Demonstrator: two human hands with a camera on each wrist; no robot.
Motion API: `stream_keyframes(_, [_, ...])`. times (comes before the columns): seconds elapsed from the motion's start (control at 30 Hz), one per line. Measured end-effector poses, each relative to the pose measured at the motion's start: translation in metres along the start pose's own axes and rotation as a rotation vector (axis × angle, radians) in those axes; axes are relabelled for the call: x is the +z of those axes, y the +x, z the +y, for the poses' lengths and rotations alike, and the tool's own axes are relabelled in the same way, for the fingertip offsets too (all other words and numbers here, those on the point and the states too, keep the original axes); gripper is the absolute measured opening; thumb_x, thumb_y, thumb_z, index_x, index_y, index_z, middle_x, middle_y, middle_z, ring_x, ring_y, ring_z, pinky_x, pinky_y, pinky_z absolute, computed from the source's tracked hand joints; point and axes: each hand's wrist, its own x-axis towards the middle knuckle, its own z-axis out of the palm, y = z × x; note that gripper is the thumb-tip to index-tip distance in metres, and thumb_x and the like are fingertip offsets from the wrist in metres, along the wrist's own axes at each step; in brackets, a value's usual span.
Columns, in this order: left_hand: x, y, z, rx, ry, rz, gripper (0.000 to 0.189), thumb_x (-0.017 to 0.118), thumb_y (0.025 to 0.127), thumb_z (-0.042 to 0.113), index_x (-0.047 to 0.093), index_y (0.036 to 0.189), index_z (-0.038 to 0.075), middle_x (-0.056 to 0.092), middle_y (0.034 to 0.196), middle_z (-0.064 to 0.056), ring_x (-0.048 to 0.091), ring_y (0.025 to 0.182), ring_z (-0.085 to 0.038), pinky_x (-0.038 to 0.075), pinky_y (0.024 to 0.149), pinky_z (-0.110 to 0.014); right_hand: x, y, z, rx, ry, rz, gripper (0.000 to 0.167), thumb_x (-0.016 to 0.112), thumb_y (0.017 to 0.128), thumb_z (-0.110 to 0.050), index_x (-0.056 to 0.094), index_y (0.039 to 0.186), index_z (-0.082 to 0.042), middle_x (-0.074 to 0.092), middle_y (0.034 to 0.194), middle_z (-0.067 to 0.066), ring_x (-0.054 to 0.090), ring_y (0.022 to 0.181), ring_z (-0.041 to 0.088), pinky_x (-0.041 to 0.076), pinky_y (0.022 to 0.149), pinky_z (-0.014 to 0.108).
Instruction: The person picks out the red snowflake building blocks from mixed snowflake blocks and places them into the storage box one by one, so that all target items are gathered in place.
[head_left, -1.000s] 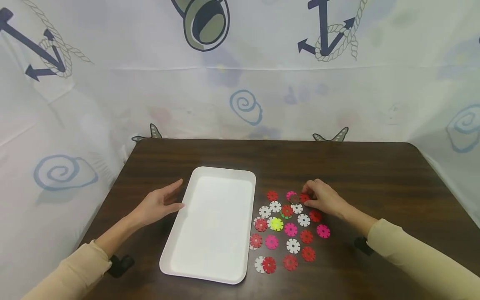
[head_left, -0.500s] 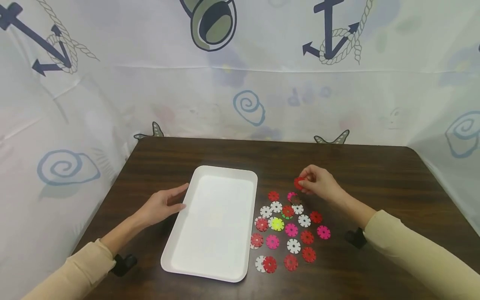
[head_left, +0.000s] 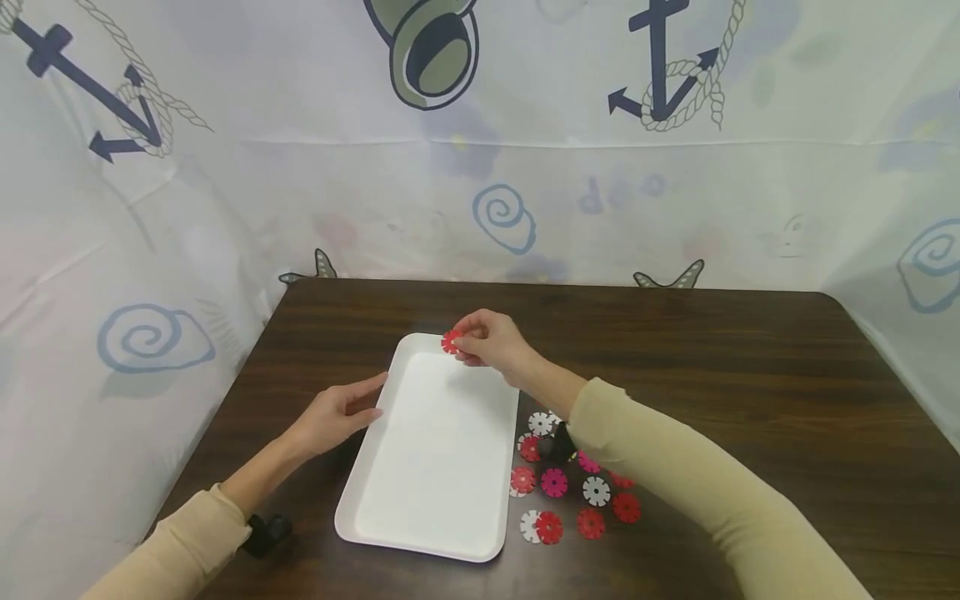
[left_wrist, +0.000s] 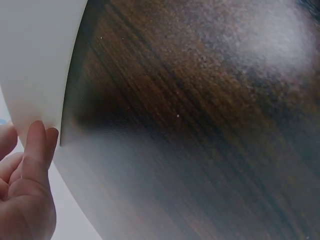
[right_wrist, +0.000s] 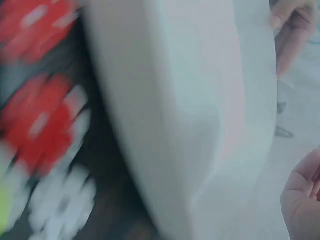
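Note:
My right hand (head_left: 491, 342) pinches a red notched plastic disc (head_left: 451, 342) over the far end of a white rectangular tray (head_left: 431, 450). In the right wrist view only part of this hand (right_wrist: 304, 202) shows, and the disc is out of sight. Fingers straight, my left hand (head_left: 337, 417) touches the tray's left rim. The left wrist view has these fingertips (left_wrist: 36, 132) against the tray's side (left_wrist: 40, 60). To the right of the tray lie several red, white and pink notched discs, among them a pink disc (head_left: 554, 482) and a white disc (head_left: 596, 491); my right forearm hides others.
Everything rests on a dark wood-grain table (head_left: 787, 375). Behind and beside it hangs a pale curtain (head_left: 570, 208) printed with anchors and shells. Two overlapping discs, one of them a red disc (head_left: 550, 527), lie close to the tray's near right corner.
My right hand has picked the red disc from the far side of the group, lifted it and carried it left over the tray. The left hand has come up against the tray's rim.

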Motion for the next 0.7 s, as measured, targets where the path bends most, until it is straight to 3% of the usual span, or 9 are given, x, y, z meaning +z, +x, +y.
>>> stream_keyframes(0.17, [0.002, 0.000, 0.001, -0.024, 0.033, 0.011, 0.057, 0.062, 0.088, 0.003, 0.038, 0.140, -0.004, 0.042, 0.140, -0.027, 0.058, 0.112, -0.040, 0.056, 0.081, -0.037, 0.037, 0.016, 0.004, 0.054, 0.009, 0.017, 0.023, 0.065, 0.086, -0.001, 0.060, 0.109, 0.001, 0.061, 0.086, 0.011, 0.062, 0.065, 0.015, 0.058, 0.065, 0.022])
stream_keyframes(0.37, [0.001, 0.000, 0.004, -0.029, 0.046, 0.015, 0.057, 0.063, 0.088, 0.004, 0.040, 0.139, -0.004, 0.044, 0.138, -0.028, 0.061, 0.108, -0.038, 0.057, 0.079, -0.037, 0.058, 0.034, 0.020, 0.083, -0.025, 0.073, 0.018, 0.064, 0.084, 0.004, 0.062, 0.102, 0.003, 0.061, 0.079, 0.011, 0.056, 0.057, 0.011, 0.055, 0.056, 0.019])
stream_keyframes(0.7, [0.001, -0.001, 0.004, -0.043, 0.020, 0.010, 0.056, 0.062, 0.088, 0.002, 0.039, 0.139, -0.004, 0.043, 0.139, -0.028, 0.061, 0.108, -0.039, 0.057, 0.078, -0.037, 0.070, 0.043, 0.036, 0.000, -0.288, 0.122, 0.009, 0.066, 0.083, 0.002, 0.066, 0.092, 0.002, 0.060, 0.073, 0.008, 0.052, 0.056, 0.013, 0.048, 0.051, 0.015])
